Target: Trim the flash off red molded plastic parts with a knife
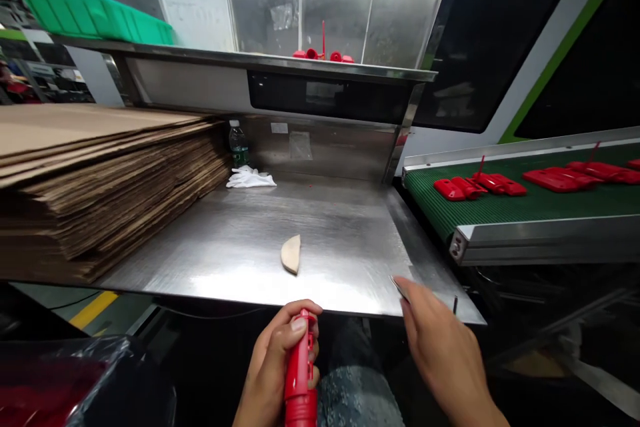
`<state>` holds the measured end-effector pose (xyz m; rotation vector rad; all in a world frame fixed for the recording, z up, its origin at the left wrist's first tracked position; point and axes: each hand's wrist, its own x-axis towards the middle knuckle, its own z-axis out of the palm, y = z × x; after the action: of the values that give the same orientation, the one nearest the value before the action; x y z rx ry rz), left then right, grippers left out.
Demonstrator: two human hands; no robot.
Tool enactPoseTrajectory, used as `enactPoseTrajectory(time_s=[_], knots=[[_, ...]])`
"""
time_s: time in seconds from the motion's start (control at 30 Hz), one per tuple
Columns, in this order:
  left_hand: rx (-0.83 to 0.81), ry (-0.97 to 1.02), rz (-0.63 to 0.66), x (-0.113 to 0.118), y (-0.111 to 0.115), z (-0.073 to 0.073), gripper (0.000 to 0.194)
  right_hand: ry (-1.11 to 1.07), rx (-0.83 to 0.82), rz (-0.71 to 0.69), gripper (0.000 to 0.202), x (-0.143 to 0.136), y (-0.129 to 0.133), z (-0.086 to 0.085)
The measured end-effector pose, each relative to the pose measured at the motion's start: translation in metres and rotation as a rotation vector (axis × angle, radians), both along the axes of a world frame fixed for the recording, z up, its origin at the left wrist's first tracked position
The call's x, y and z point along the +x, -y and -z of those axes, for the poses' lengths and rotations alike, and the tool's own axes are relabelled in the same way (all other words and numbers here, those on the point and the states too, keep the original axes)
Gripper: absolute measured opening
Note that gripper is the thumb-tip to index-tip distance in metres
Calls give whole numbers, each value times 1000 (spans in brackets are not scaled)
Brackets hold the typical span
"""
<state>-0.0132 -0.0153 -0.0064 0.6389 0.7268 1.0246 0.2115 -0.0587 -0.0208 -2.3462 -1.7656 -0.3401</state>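
My left hand (pixel 273 353) is wrapped round a red plastic part (pixel 301 373), a long hollow piece with openings along its right side and a ringed lower end. It is held below the front edge of the steel table (pixel 345 213). Over the table's front right edge, my right hand (pixel 440 340) is closed round a small metal blade (pixel 399 288), whose tip pokes out past the fingers; its handle is hidden in the hand. A pale half-round piece (pixel 291 255) lies on the table, beyond my left hand.
Stacked cardboard (pixel 135 180) fills the table's left side. Behind it are a bottle (pixel 239 145) and white gloves (pixel 250 177). At right, a green conveyor (pixel 435 217) carries several red parts (pixel 500 183). The upper shelf (pixel 225 53) holds a green bin (pixel 100 17).
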Motion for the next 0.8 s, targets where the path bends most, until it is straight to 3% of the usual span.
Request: enactPoseTrajectory(time_s=[0.1, 0.2, 0.3, 0.5, 0.57, 0.63, 0.73, 0.8], knots=[[31, -3, -17, -9, -3, 6, 22, 32, -61, -23, 48, -1, -57, -20], [48, 3, -71, -24, -5, 14, 25, 43, -83, -68, 34, -19, -97, -21], [41, -5, -146, -38, -7, 18, 26, 14, -40, -83, 23, -57, -123, -22], [79, -16, -199, -52, -7, 13, 19, -198, -77, -176, 36, -144, -163, -33], [90, -22, -224, -57, -5, 8, 19, -278, -56, -246, 27, -154, -161, -28], [91, -33, -254, -62, -2, 3, 19, -369, 2, -346, 18, -152, -143, -20], [90, -45, -269, -67, -1, 0, 20, -543, 138, -517, 18, -134, -88, -11], [89, -67, -243, -66, -2, 0, 21, -658, 253, -582, 22, -122, -45, -15]])
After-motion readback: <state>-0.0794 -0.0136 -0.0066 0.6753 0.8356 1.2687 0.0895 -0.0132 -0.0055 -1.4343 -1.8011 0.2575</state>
